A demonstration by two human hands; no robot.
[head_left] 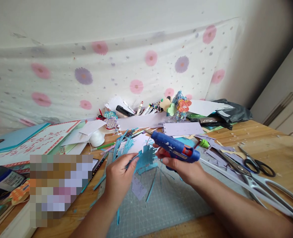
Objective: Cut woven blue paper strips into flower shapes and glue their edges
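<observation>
1. Over the grey cutting mat [166,201], I see my left hand [118,177] and right hand [183,167] meeting just above its far edge.
2. My left hand pinches a blue paper piece [146,158] between thumb and fingertips; the other fingers curl under it.
3. That paper piece is light blue, cut along its top into a row of short square tabs like a comb, with thin strips trailing down from it toward the mat.
4. My right hand is wrapped tight around the handle of a glue gun [173,147], fingers pressed together on the grip.
5. I see the glue gun as dark blue with pale speckles on its body and a red-and-yellow label near the handle; its nozzle points away from me and to the left, ending just beyond the paper piece, past the mat's far edge.
6. I cannot tell whether the nozzle touches the paper.
7. On the mat, loose blue paper strips [151,190] lie scattered under and beside my hands, with a pale lilac scrap among them.
8. Right of the mat, on the wooden table [280,155], lie black-handled scissors [257,163] and, nearer me, large grey-handled scissors [272,191].
9. Beyond the mat stands a white tray of pens [146,114], with a small paper-flower bunch [178,105] beside it.
10. Left of the mat lie sheets of card [37,138].
</observation>
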